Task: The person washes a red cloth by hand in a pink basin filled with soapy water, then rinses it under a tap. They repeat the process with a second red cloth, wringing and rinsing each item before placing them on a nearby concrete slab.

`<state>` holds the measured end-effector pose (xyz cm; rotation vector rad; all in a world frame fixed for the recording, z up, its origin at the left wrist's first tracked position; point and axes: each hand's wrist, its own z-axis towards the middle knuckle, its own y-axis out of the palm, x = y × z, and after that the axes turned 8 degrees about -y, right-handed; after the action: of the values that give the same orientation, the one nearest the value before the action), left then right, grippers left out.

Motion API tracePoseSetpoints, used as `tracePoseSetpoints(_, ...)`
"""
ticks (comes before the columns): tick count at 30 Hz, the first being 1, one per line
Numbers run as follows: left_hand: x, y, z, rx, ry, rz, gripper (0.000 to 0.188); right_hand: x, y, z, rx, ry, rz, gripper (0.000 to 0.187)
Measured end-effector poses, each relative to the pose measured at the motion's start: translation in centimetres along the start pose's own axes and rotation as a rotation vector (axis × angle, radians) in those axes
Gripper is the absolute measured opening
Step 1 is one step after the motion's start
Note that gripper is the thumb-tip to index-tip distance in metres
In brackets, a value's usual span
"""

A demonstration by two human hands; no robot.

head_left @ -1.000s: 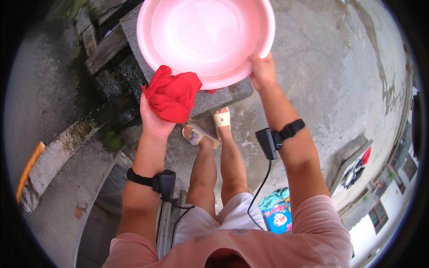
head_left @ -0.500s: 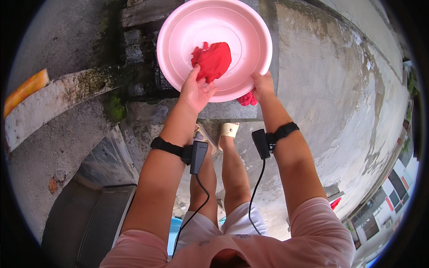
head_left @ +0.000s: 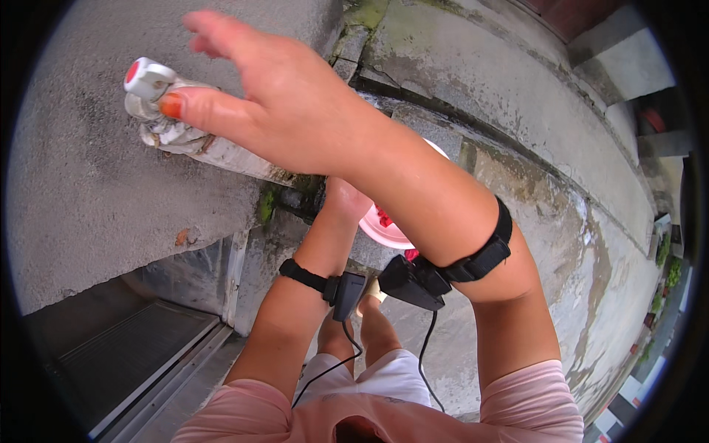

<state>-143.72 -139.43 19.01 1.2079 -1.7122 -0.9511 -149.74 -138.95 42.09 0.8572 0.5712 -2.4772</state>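
My right hand reaches across to the upper left, its fingers stretched out and blurred at the tips. Its thumb is at a white tap handle with a red end, on a pale, wrapped pipe end. Under my right forearm, my left hand is beside the pink basin; its fingers are hidden. Most of the basin is covered by my right arm, with a bit of red cloth showing inside. Another red cloth lies just below the basin's near edge.
A grey concrete surface spreads over the left side, above a dark framed panel at lower left. Stained concrete stretches along the right. Cabled black devices are strapped to both forearms.
My right hand has left the basin's rim and swung to the tap at upper left. The view has shifted, placing the basin lower and mostly behind my right arm.
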Motion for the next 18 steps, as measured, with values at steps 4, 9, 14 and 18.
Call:
tracePoseSetpoints(4, 0.7, -0.8, 0.0, -0.018, -0.046, -0.072, 0.042, -0.2, 0.3, 3.3, -0.302, 0.225, 0.064, 0.039)
tracePoseSetpoints(9, 0.2, -1.3, -0.1, 0.068, -0.022, -0.073, 0.040, 3.7, 1.0, 2.2, -0.024, 0.294, 0.406, 0.036)
tracePoseSetpoints(14, 0.6, -0.6, 0.4, 0.357, -0.015, -0.200, 0.027, 10.1, -2.8, -8.2, 0.290, 0.758, 0.093, 0.042)
tracePoseSetpoints(18, 0.7, -1.4, 2.0, 0.305, -0.187, 0.076, 0.027, 13.3, -2.0, -20.1, 0.480, 1.359, 0.609, 0.036)
